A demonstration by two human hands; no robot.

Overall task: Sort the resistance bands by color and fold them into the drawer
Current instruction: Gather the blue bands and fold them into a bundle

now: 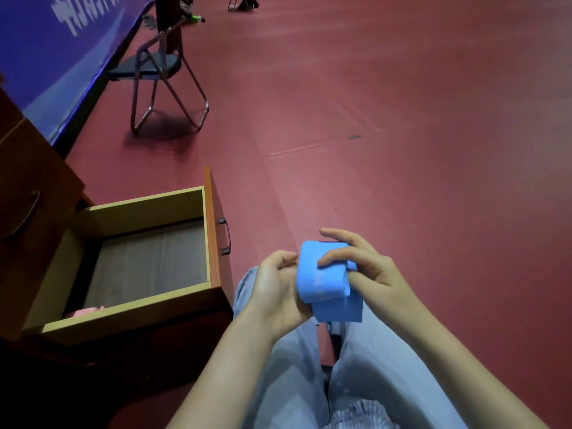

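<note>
Your left hand point(275, 289) and right hand point(362, 267) both grip the blue band point(322, 280) — folded over itself, held above your knees, just right of the open drawer point(139, 212). Right fingers curl over its top fold, left fingers clasp its left edge. A pink band point(86, 311) lies in the drawer's near-left corner.

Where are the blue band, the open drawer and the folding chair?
blue band point(318, 284): head view, middle of its folded face.
drawer point(139, 213): head view, its inner far wall.
folding chair point(139, 68): head view, its dark seat.
</note>
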